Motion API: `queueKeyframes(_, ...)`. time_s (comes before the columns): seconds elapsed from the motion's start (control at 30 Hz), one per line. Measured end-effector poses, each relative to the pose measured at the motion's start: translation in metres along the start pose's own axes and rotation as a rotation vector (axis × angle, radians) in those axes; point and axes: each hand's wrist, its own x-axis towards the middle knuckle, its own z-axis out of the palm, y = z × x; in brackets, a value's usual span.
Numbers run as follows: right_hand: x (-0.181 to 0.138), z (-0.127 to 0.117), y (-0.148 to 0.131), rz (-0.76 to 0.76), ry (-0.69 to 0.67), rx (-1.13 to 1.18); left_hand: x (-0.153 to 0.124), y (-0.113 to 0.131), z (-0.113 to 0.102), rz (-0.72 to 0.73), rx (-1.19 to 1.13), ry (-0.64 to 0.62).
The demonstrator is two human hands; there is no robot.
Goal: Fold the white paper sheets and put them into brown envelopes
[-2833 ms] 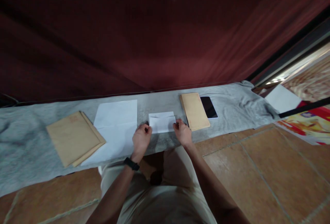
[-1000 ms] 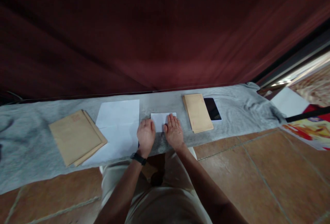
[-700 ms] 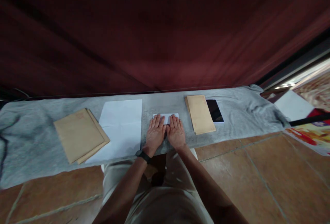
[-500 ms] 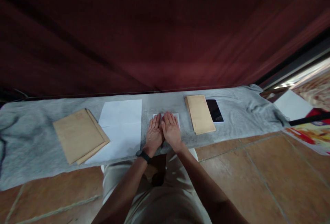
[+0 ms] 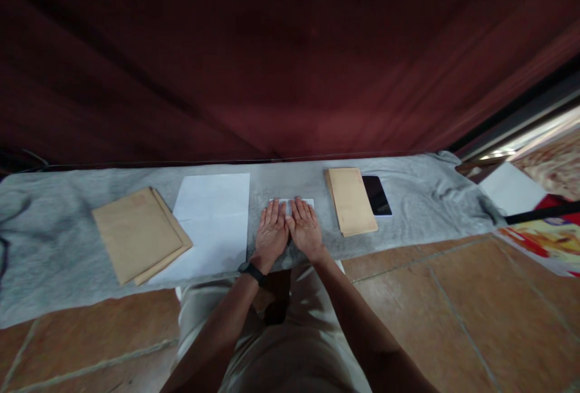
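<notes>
White paper (image 5: pixel 310 201) mostly under flattened fingers (image 5: pixel 299 207)

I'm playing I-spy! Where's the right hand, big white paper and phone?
Right hand (image 5: pixel 306 231): head view, back of the hand.
Big white paper (image 5: pixel 217 203): head view, upper part.
Phone (image 5: pixel 377 194): head view, dark screen.
</notes>
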Motion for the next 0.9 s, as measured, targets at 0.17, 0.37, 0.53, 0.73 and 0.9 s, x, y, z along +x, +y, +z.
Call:
queueKeyframes(0.17, -0.010, 0.001, 0.014, 0.047, 0.024, -0.041, -0.002, -0.001, 0.001, -0.035, -0.008, 0.061)
queueKeyframes(0.37, -0.018, 0.000, 0.022, 0.082, 0.064, -0.078, -0.009, -0.007, -0.001, -0.089, 0.006, 0.097)
queueKeyframes(0.53, -0.021, -0.001, 0.021, 0.116, 0.080, -0.094, -0.014, -0.010, -0.007, -0.112, 0.000, 0.110)
queueKeyframes(0.73, -0.022, -0.001, 0.022, 0.122, 0.084, -0.071, -0.039, 0.009, -0.010, -0.029, -0.006, 0.084)
queueKeyframes(0.9, -0.023, -0.004, 0.022, 0.126, 0.086, -0.063, -0.059, 0.021, -0.013, 0.063, 0.009, 0.009)
